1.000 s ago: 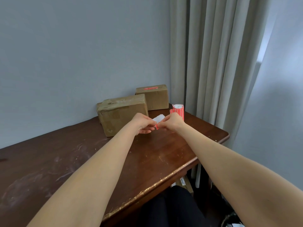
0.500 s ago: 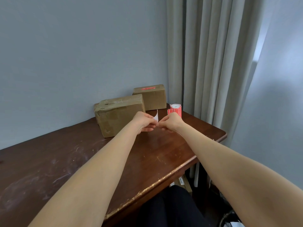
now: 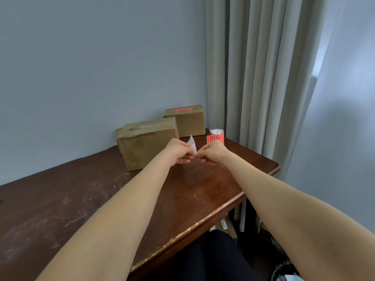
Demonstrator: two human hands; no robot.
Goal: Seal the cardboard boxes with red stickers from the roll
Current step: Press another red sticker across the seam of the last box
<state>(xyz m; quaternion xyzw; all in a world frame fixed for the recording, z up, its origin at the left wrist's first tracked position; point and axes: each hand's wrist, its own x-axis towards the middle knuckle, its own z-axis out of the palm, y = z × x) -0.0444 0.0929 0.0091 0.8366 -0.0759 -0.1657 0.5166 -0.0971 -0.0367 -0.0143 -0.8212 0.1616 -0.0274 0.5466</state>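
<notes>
I am holding both hands together above the tabletop [image 3: 101, 199], just in front of the nearer cardboard box [image 3: 147, 142]. The fingers of my left hand [image 3: 178, 152] are pinching a white slip of paper [image 3: 192, 143] that is curling upward. The fingers of my right hand [image 3: 213, 151] are curling in tight and pinching its lower edge. The sticker roll [image 3: 216, 136] is standing just behind my right hand. The farther cardboard box [image 3: 186, 123] is sitting by the wall [image 3: 91, 67], wearing a red sticker [image 3: 182, 109] on top.

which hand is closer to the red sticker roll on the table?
Right. The right hand sits just in front of the red sticker roll, overlapping its base in view; the left hand is farther left, pinching a white paper strip.
</notes>
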